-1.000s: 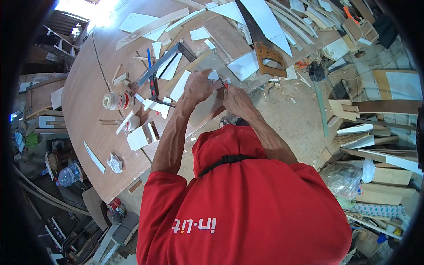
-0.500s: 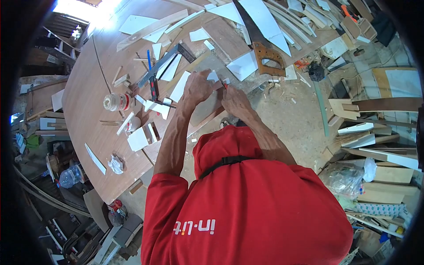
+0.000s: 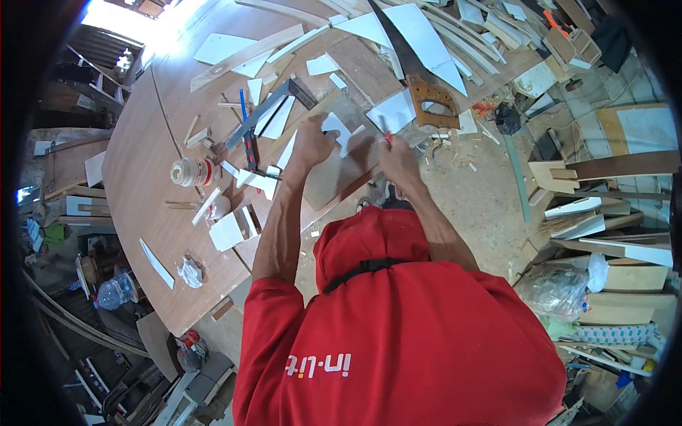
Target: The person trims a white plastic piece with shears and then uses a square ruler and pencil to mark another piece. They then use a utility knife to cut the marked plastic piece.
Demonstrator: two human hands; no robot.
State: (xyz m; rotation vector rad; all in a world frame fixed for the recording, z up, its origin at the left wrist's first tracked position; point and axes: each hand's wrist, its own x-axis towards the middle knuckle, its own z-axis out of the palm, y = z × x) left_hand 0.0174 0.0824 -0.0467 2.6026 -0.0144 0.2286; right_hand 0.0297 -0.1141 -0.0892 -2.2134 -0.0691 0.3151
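White piece (image 3: 341,133) lay more open beside our left hand (image 3: 312,144)

Our right hand (image 3: 400,163) had moved rightward, its grip closed around a red tool (image 3: 388,139), so the piece on the counter (image 3: 138,202) was clear of it. Our left grip touched its edge; whether it pinched, we could not tell. Our red garment (image 3: 426,334) read "in·lit"; the jar (image 3: 188,172) had unreadable lettering.

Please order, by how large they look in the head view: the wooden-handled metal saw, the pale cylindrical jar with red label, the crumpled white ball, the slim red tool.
1. Saw
2. Jar
3. Crumpled ball
4. Red tool, visible part only; the right hand partly covers it.
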